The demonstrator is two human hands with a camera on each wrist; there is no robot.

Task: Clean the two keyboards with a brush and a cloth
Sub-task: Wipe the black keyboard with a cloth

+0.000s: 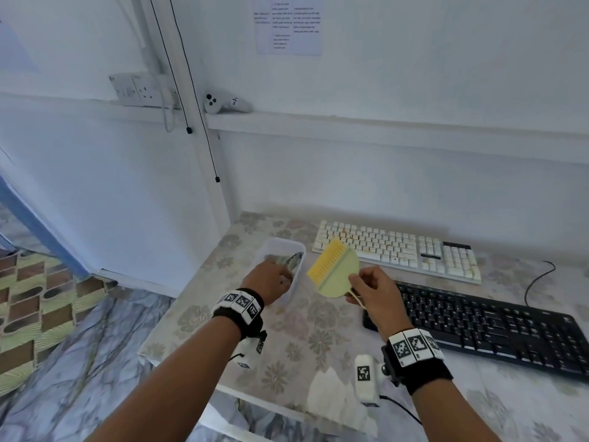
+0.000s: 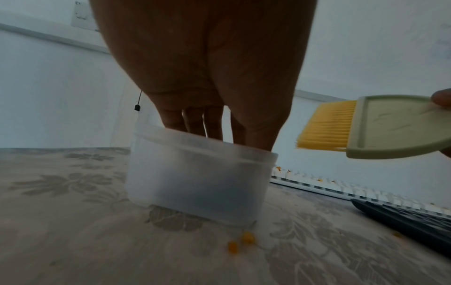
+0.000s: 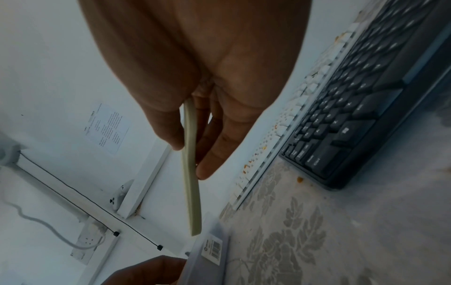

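Pinching the flat green body of the brush [image 1: 334, 272] between thumb and fingertips, the right hand [image 1: 373, 293] holds it in the air just right of the tub [image 1: 294, 250], yellow bristles pointing up and away toward the white keyboard [image 1: 395, 248]. In the right wrist view the brush [image 3: 191, 173] shows edge-on, thumb on one face and fingers on the other.

The left hand [image 1: 271, 280] reaches down into the tub, a clear plastic box standing on the table [image 1: 287, 346]. From the left wrist view its fingers [image 2: 195, 119] point straight down past the rim of the tub [image 2: 200, 173] and vanish behind the cloudy wall, so whether they grip anything inside cannot be told. Something dark and greyish lies in the tub; it may be the cloth, but that is not clear.

The white keyboard lies right of the tub along the wall, with orange crumbs among its keys. The black keyboard [image 1: 490, 327] sits right of the tub too, nearer the person. A few orange crumbs [image 2: 241, 243] lie on the table at the foot of the tub.
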